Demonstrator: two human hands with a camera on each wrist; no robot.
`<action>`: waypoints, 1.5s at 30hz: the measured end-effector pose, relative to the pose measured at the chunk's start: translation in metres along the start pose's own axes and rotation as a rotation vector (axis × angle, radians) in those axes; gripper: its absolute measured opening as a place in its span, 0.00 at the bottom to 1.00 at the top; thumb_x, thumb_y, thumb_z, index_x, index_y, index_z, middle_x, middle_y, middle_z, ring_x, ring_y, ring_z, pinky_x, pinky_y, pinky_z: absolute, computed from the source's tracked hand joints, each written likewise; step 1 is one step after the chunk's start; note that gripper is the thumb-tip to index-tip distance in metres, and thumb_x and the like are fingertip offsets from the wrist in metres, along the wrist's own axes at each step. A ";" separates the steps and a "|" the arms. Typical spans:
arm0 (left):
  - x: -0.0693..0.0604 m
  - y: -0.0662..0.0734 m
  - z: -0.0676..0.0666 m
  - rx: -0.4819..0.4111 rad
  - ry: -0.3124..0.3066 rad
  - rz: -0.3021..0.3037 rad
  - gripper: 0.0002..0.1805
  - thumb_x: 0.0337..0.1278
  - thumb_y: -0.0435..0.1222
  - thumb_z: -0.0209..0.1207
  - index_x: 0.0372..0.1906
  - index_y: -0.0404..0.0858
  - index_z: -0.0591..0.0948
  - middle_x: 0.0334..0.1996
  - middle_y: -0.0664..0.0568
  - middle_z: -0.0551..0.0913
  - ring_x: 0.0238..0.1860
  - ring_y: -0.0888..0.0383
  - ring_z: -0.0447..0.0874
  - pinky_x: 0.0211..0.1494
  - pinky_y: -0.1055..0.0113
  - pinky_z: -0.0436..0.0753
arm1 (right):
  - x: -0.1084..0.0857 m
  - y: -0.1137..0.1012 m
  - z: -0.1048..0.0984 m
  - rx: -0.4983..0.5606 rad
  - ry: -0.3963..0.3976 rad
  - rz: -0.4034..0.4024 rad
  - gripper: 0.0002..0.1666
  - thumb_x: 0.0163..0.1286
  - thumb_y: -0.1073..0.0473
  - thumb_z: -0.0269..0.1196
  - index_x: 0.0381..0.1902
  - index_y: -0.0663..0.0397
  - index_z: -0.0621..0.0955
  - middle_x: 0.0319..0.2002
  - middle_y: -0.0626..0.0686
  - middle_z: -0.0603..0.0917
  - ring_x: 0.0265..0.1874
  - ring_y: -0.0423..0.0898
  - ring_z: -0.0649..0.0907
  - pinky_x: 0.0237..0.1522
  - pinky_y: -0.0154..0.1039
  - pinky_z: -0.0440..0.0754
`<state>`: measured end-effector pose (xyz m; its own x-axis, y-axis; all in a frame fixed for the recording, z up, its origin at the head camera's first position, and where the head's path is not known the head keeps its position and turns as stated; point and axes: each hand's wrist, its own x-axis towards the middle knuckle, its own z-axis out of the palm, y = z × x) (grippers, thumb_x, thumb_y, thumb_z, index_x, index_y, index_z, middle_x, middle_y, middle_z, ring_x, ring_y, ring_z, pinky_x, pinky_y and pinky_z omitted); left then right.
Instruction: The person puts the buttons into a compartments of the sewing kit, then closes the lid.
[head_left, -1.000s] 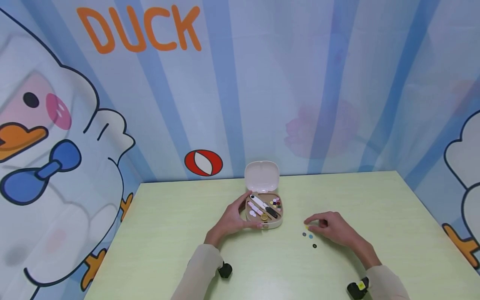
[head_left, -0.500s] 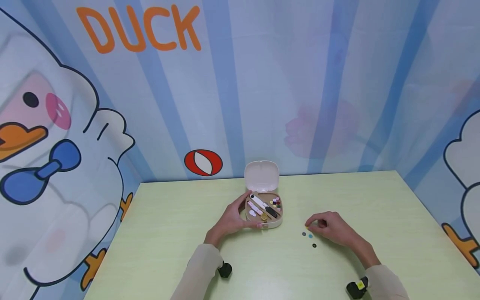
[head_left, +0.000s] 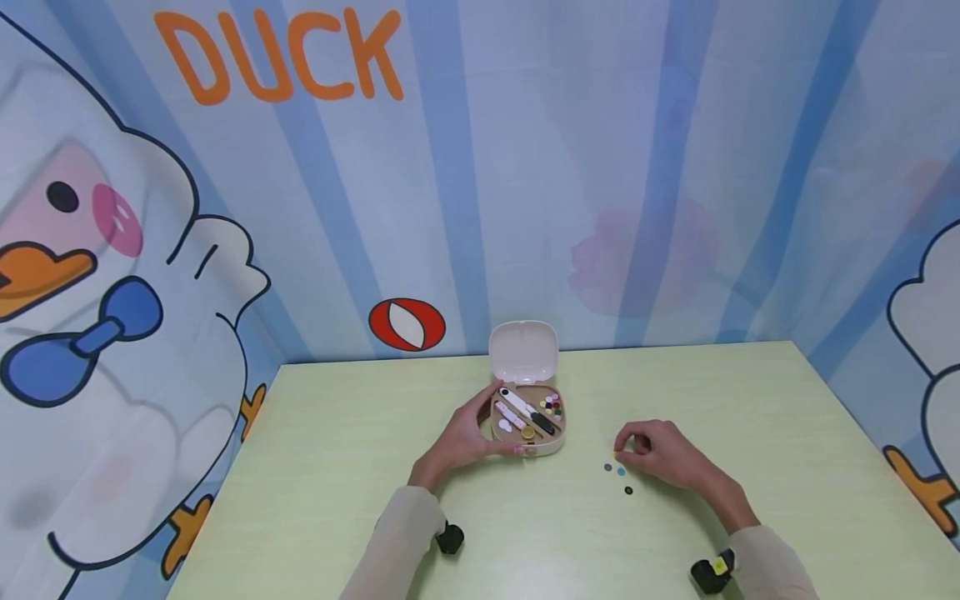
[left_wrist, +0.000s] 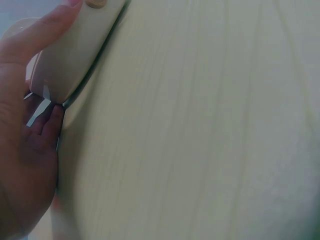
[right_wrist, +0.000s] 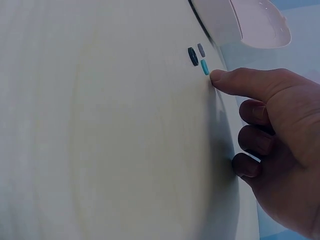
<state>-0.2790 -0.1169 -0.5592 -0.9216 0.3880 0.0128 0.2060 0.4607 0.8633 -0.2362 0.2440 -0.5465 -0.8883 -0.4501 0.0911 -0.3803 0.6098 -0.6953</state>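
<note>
"how's the left hand (head_left: 459, 436)?"
"spread wide, gripping the open box (head_left: 553, 449) on the table (head_left: 337, 467)."
"and the right hand (head_left: 663, 454)?"
"thumb and forefinger nearly together, pinching a yellow button (head_left: 615, 453), just beyond the blue button (head_left: 621, 472)."

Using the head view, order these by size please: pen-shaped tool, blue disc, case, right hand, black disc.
1. Case, lid included
2. Right hand
3. Pen-shaped tool
4. Blue disc and black disc: too alike to rank
</note>
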 end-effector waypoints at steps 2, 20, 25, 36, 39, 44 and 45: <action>0.000 0.000 0.000 -0.001 -0.001 0.000 0.66 0.39 0.55 0.83 0.84 0.52 0.57 0.81 0.55 0.59 0.78 0.54 0.60 0.79 0.59 0.64 | 0.001 -0.001 -0.001 0.001 -0.004 0.002 0.04 0.67 0.63 0.72 0.36 0.50 0.86 0.19 0.41 0.70 0.20 0.36 0.68 0.25 0.32 0.68; -0.001 0.000 -0.001 -0.008 0.000 -0.015 0.66 0.38 0.57 0.82 0.83 0.54 0.57 0.81 0.55 0.60 0.78 0.54 0.61 0.79 0.57 0.64 | 0.025 -0.022 -0.007 -0.009 -0.019 -0.019 0.02 0.68 0.63 0.72 0.36 0.52 0.87 0.18 0.42 0.69 0.20 0.38 0.68 0.25 0.32 0.67; -0.001 -0.001 0.000 -0.011 0.005 -0.016 0.65 0.39 0.57 0.82 0.83 0.53 0.57 0.81 0.56 0.60 0.78 0.54 0.61 0.79 0.57 0.64 | 0.039 -0.030 -0.008 0.010 -0.024 -0.024 0.02 0.69 0.62 0.72 0.37 0.53 0.87 0.19 0.42 0.69 0.20 0.39 0.69 0.25 0.33 0.66; -0.002 0.001 0.001 -0.016 -0.005 -0.006 0.65 0.40 0.56 0.82 0.84 0.54 0.57 0.81 0.55 0.60 0.78 0.53 0.62 0.79 0.56 0.64 | 0.063 -0.040 -0.004 0.074 -0.020 -0.046 0.02 0.69 0.60 0.72 0.38 0.51 0.87 0.19 0.43 0.69 0.19 0.39 0.68 0.24 0.33 0.65; -0.002 0.001 0.001 -0.011 0.000 -0.004 0.65 0.40 0.56 0.82 0.83 0.53 0.57 0.81 0.55 0.60 0.78 0.54 0.62 0.79 0.57 0.64 | 0.070 -0.042 0.000 0.093 -0.031 -0.059 0.02 0.70 0.60 0.72 0.38 0.52 0.87 0.19 0.43 0.69 0.19 0.39 0.67 0.24 0.32 0.64; -0.003 0.002 0.000 0.000 0.001 0.001 0.64 0.41 0.56 0.82 0.83 0.53 0.57 0.80 0.55 0.60 0.78 0.55 0.62 0.79 0.58 0.64 | 0.081 -0.046 0.005 0.113 -0.042 -0.069 0.02 0.69 0.62 0.71 0.39 0.53 0.88 0.20 0.44 0.69 0.20 0.39 0.67 0.23 0.31 0.63; -0.003 0.002 0.000 0.002 0.001 0.002 0.64 0.41 0.56 0.82 0.83 0.53 0.57 0.80 0.55 0.60 0.78 0.55 0.62 0.79 0.58 0.64 | 0.083 -0.046 0.005 0.116 -0.044 -0.067 0.02 0.69 0.62 0.71 0.39 0.52 0.88 0.20 0.44 0.70 0.20 0.39 0.67 0.23 0.31 0.63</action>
<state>-0.2758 -0.1170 -0.5574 -0.9214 0.3883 0.0154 0.2089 0.4615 0.8622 -0.2911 0.1750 -0.5108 -0.8488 -0.5170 0.1109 -0.4041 0.4992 -0.7665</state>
